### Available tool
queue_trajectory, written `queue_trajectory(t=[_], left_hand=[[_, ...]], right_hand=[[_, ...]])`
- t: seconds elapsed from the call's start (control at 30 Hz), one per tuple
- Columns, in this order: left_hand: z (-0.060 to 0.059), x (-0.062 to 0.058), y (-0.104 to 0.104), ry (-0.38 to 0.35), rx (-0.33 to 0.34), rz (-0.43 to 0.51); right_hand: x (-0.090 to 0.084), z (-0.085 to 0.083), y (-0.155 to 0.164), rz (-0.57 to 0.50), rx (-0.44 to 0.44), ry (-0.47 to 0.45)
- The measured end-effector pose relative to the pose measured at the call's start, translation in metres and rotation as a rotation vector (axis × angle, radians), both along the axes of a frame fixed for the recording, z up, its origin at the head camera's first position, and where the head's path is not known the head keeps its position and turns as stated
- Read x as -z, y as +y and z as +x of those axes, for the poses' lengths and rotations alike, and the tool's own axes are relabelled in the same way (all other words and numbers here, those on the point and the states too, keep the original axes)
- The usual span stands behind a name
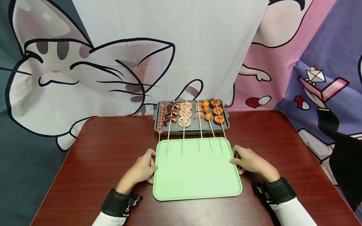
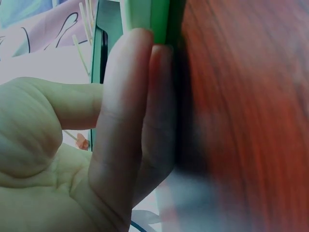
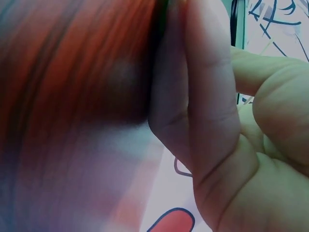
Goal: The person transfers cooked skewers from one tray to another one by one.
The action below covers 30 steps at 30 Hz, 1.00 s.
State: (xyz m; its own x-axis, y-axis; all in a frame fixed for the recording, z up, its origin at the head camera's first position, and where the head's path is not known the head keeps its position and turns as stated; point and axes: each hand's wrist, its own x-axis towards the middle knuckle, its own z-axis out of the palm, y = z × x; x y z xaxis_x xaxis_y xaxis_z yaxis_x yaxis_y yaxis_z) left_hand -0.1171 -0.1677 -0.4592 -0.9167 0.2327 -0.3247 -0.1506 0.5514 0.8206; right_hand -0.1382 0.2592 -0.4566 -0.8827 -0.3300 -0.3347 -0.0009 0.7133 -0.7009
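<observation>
left hand [image 1: 142, 169] and right hand [image 1: 249, 161], fingers nearly straight, press opposite edges of the flat pale-green plastic tray [image 1: 196, 185], steadying it on the dark wood table [image 1: 93, 150]; skewer sticks [image 1: 199, 131] from the grey grill pan [image 1: 195, 125] overhang it

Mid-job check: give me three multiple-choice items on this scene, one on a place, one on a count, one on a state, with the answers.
1. Where does the grey grill pan stand relative to the green tray?
A. On the tray's far side, by the backdrop
B. On the tray's near side
C. On top of the tray

2. How many skewers lie on the grill pan?
A. Two
B. Six
C. Ten

3. What lies on the green tray's surface?
A. A heap of skewers
B. Nothing; only stick ends reach over its far rim
C. A bowl

Answers:
1. A, the pan sits beyond the tray's far rim.
2. B, six sticks show side by side.
3. B, the left hand and right hand touch the side edges of a bare tray.
</observation>
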Motion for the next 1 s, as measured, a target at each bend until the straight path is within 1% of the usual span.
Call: queue_trajectory(t=[0.2, 0.43, 0.57, 0.67, 0.77, 0.87, 0.9, 0.93, 1.0], left_hand=[[0.000, 0.000, -0.001, -0.008, 0.008, 0.002], [-0.001, 0.000, -0.002, -0.014, 0.003, 0.022], [-0.001, 0.002, -0.002, -0.013, 0.013, 0.028], [-0.001, 0.002, -0.001, -0.016, 0.014, 0.027], [0.000, 0.002, -0.001, -0.020, 0.007, 0.028], [0.000, 0.000, -0.002, -0.020, 0.002, 0.030], [0.000, -0.001, -0.002, -0.020, 0.002, 0.032], [0.000, -0.001, -0.002, -0.019, 0.002, 0.035], [0.000, -0.001, -0.002, -0.022, 0.008, 0.038]], right_hand=[[0.001, 0.000, 0.000, -0.014, 0.002, -0.003], [0.002, 0.001, -0.001, -0.029, 0.019, -0.012], [0.001, 0.002, 0.001, -0.002, 0.022, 0.005], [-0.001, 0.002, 0.002, 0.042, -0.003, 0.053], [-0.004, -0.001, 0.005, 0.082, -0.032, 0.153], [-0.007, -0.004, 0.008, 0.078, -0.038, 0.246], [-0.008, -0.005, 0.009, 0.063, -0.037, 0.266], [-0.010, -0.005, 0.010, 0.029, -0.036, 0.266], [-0.013, -0.006, 0.011, -0.075, -0.038, 0.242]])
